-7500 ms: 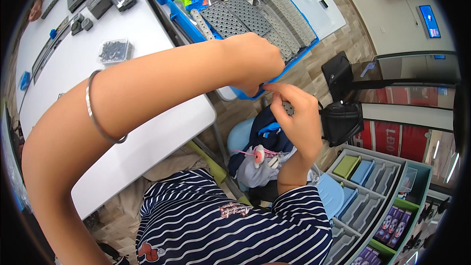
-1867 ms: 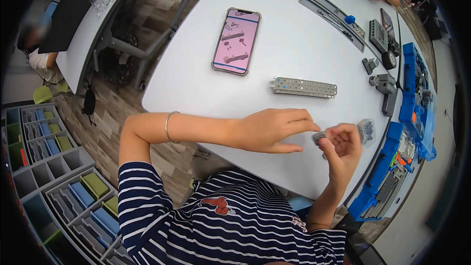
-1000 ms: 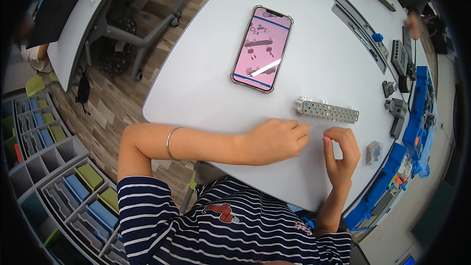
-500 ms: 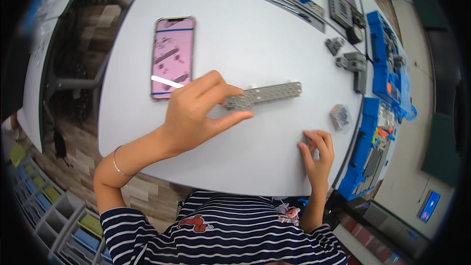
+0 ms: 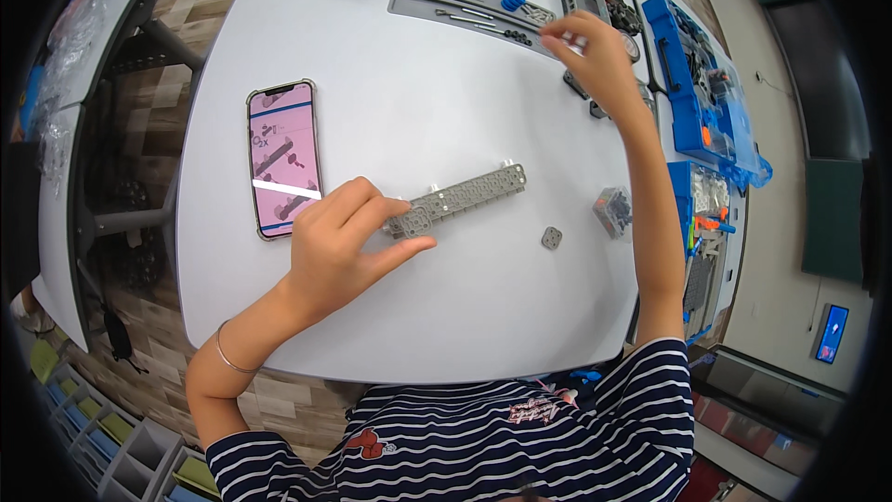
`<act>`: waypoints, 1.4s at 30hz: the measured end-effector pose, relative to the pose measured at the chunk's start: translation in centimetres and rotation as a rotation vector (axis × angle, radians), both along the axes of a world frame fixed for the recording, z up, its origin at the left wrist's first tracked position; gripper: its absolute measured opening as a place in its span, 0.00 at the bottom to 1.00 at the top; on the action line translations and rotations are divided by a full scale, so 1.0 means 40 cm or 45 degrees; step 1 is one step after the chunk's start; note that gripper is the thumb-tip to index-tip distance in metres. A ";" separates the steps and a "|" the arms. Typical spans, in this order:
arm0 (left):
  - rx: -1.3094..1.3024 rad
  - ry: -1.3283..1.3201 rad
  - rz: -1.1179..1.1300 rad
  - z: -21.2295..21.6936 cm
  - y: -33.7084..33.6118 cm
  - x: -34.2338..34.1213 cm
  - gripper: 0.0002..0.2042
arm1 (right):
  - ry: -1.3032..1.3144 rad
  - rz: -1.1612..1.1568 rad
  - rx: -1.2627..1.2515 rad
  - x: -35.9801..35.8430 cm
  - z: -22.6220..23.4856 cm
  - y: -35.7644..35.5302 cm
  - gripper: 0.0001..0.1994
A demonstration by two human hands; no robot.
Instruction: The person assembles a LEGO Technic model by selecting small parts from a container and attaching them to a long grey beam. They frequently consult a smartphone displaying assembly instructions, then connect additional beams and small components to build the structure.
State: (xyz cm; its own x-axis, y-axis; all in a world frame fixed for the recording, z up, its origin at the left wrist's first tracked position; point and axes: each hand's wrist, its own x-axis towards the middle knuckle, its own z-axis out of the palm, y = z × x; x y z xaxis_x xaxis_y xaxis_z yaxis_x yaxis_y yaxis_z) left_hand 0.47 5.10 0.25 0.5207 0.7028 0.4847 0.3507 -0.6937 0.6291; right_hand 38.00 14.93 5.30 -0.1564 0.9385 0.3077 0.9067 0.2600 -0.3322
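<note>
Left hand (image 5: pixel 339 246) pinches the grey beam (image 5: pixel 457 200); right hand (image 5: pixel 595 56), fingertips closed, picks over the grey tray (image 5: pixel 418 7) of small pins; what it holds is unclear.

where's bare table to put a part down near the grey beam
Bare table lies between the grey beam and the near edge, left of the small square piece, and above the beam up to the grey trays. It is crowded at the right by the blue bins, where the right hand reaches.
</note>
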 end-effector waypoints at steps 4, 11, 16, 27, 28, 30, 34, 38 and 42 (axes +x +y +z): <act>0.034 0.042 -0.001 -0.006 0.017 -0.012 0.19 | 0.010 0.277 0.076 -0.093 -0.083 0.157 0.08; -0.030 -0.097 -0.006 -0.016 0.025 -0.018 0.19 | -0.141 0.242 0.075 -0.181 -0.137 0.279 0.09; -0.006 -0.114 -0.022 -0.016 0.016 -0.019 0.19 | -0.160 0.162 -0.055 -0.180 -0.138 0.274 0.09; 0.025 -0.053 -0.004 -0.021 0.014 -0.013 0.18 | 0.549 -0.083 -0.123 -0.105 -0.091 0.249 0.09; 0.028 -0.039 0.001 -0.020 0.013 -0.013 0.19 | 0.810 -0.126 -0.180 -0.067 -0.065 0.249 0.10; 0.033 -0.045 -0.015 -0.018 0.011 -0.012 0.19 | 1.426 -0.038 -0.225 0.003 -0.023 0.252 0.09; 0.022 -0.033 -0.032 -0.019 0.008 -0.008 0.18 | 2.117 0.008 -0.298 0.116 0.033 0.227 0.16; -0.014 -0.009 -0.037 -0.025 0.002 -0.005 0.18 | 2.134 0.190 -0.355 0.147 0.043 0.151 0.20; -0.060 0.004 -0.013 -0.028 0.000 -0.002 0.19 | 2.112 0.094 -0.329 0.125 0.022 0.053 0.20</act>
